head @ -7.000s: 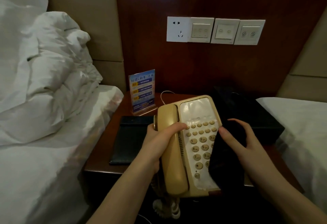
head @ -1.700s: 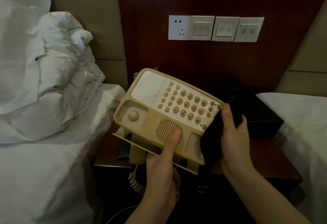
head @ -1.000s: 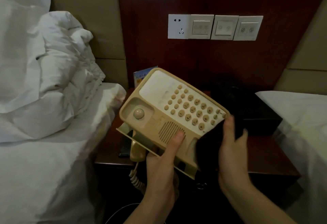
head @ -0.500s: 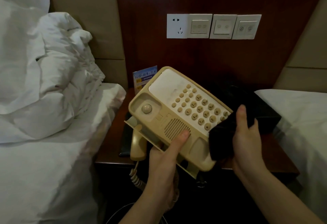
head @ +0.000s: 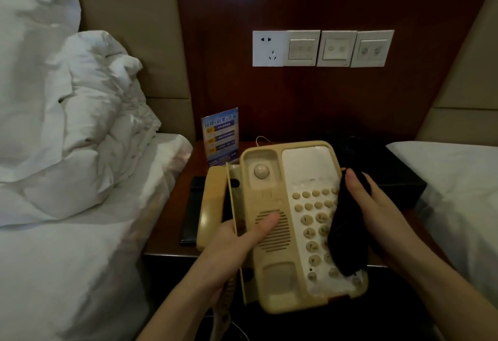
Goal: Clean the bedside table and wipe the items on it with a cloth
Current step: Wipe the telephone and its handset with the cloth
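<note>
Phone base [head: 292, 222], beige and off its cradle spot, is held up over the front edge of the dark wooden counter [head: 172, 222], keypad facing the camera. Left hand [head: 234, 249] has its grip clamped on the base's left rim at about 8 o'clock, thumb laid across the speaker grille. Right hand [head: 377, 214] pinches a black cloth [head: 347, 235] against the keypad's right side at 3 o'clock, thumb on top of the fabric. Beige handset [head: 211, 206] lies just left of the base, at 9 o'clock, with its coiled cord [head: 225, 305] hanging down below the left hand. A flat black item [head: 192, 211] lies on the counter beside the handset. A blue sign card [head: 221, 137] stands at 11 o'clock near the wall, a black box [head: 390, 176] at 2 o'clock. White bedding [head: 80, 130] is piled on the bed at far left
</note>
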Available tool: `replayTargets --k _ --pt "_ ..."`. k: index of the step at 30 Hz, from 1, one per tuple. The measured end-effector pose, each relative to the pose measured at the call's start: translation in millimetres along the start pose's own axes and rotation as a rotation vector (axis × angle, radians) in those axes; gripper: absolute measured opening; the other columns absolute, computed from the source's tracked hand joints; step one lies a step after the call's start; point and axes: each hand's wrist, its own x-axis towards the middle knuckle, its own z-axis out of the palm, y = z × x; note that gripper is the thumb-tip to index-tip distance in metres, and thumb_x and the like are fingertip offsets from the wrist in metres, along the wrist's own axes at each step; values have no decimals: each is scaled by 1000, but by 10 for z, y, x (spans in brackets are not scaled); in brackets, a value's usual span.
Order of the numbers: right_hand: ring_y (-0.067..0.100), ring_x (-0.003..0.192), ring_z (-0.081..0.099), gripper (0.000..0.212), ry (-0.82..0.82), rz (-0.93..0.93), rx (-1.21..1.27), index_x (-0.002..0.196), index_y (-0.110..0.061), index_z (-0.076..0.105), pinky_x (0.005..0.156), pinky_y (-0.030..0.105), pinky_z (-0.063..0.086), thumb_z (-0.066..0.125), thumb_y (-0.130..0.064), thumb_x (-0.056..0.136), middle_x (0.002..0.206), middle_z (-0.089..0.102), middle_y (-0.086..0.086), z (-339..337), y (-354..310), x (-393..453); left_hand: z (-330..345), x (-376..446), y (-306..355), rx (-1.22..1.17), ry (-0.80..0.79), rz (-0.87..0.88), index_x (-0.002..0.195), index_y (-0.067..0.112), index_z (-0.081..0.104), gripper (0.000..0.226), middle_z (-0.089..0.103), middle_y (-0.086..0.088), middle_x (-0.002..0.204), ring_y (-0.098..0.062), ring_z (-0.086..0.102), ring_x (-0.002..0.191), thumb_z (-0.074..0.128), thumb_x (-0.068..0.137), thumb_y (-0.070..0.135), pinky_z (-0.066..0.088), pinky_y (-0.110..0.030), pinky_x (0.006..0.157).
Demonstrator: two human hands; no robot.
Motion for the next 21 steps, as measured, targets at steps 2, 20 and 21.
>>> replayTargets --k 2,20,21 --pt "4 99 68 52 19 -5 1 123 -40 61 90 35 52 55 -67 79 109 72 -13 0 47 -22 52 46 -40 35 99 33 113 32 67 54 78 15 100 -1 73 91 77 65 54 56 -27 84" --pt "-7 101 62 26 -47 -278 -253 105 -52 65 87 29 48 47 -55 86 109 66 -26 -153 -205 -134 -48 151 -1 415 6 165 111 39 68 60 74 23 104 4 70 96 88 59 60 56 -33 91" --pt "-4 102 63 26 -155 -263 -286 105 -49 67 89 31 49 49 -52 87 110 68 -22 -170 -216 -121 -54 159 -7 439 -14 166 113 39 67 63 74 23 106 3 69 98 89 58 61 56 -35 93"
